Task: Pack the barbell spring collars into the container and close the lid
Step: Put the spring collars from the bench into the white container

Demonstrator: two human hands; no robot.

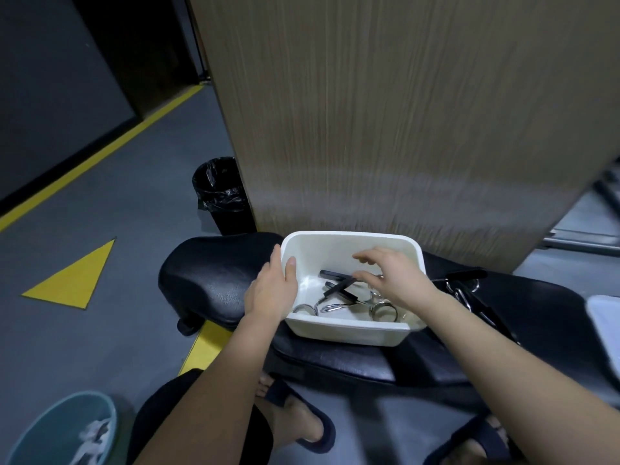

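A black padded bench point(214, 283) is set on a grey floor before a wood-grain panel. On it, a white plastic container point(349, 327) is gripped at its left wall by the left hand point(273, 290), thumb inside. Chrome spring collars point(339, 298) (black-handled, tangled) lie within, partly hidden by the right hand point(394, 280), fingers spread above them, holding nothing. More collars point(464, 292) lie blurred beside it.
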